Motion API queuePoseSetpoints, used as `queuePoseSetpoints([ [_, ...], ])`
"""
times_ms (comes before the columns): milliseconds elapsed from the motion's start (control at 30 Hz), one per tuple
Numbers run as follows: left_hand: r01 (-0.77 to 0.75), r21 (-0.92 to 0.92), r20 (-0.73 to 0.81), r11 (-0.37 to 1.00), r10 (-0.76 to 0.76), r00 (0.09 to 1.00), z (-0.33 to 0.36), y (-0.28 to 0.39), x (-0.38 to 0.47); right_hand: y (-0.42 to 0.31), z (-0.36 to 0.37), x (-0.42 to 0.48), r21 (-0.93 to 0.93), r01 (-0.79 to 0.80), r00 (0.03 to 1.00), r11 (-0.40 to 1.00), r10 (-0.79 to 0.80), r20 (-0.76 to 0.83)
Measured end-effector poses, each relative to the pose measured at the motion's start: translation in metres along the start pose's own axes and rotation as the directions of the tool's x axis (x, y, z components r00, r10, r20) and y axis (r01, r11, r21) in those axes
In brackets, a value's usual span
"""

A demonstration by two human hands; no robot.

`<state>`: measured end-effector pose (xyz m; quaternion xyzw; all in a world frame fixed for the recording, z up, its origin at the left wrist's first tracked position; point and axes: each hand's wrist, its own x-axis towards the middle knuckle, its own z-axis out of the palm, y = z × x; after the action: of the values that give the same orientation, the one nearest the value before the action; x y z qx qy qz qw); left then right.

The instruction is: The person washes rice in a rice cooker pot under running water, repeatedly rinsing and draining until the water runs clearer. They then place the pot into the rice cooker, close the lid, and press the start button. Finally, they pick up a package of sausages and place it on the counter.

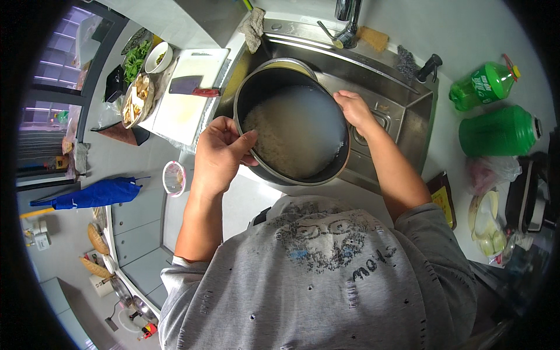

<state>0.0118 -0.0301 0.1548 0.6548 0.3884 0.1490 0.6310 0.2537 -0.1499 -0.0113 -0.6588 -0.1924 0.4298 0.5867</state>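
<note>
Between my hands is a dark rice-cooker inner pot (262, 87), tilted above the stainless steel sink (372, 83). Cloudy water (315, 118) covers pale rice grains (273, 144), which lie mostly towards the pot's left and near side. My left hand (225, 153) grips the left rim, thumb over the edge. On the right rim, my right hand (356, 111) holds on with its fingers partly hidden. Behind the pot, the rim of another round vessel (291, 62) shows in the sink. A chrome faucet (348, 33) stands at the sink's back edge.
Left of the sink, a cleaver (186, 85) with a red handle rests on a white cutting board (181, 118). Beyond it are a bowl of sliced mushrooms (135, 105) and leafy greens (136, 60). Green bottles (485, 85) and a soap dispenser (428, 68) stand at right.
</note>
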Motion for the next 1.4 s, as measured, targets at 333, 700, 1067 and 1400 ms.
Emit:
queuePoseSetpoints([
  [333, 0.002, 0.002, 0.008, 1.000, -0.002, 1.000, 0.003, 0.001, 0.008, -0.010, 0.002, -0.003, -0.017, -0.008, 0.997, 1.000, 0.006, -0.081],
  [700, 0.012, -0.018, 0.029, 1.000, -0.011, 1.000, 0.003, -0.001, 0.009, 0.000, -0.005, 0.005, -0.042, -0.040, 0.999, 0.998, 0.040, -0.011],
  [1067, 0.035, -0.031, 0.030, 0.999, -0.034, 0.999, 0.000, -0.002, 0.006, 0.007, -0.006, 0.009, -0.157, -0.022, 1.000, 0.987, 0.019, -0.023],
  [1400, 0.052, -0.075, 0.002, 0.996, -0.052, 0.999, -0.017, -0.019, 0.011, -0.018, -0.011, 0.003, -0.341, 0.074, 0.995, 0.937, -0.091, -0.036],
])
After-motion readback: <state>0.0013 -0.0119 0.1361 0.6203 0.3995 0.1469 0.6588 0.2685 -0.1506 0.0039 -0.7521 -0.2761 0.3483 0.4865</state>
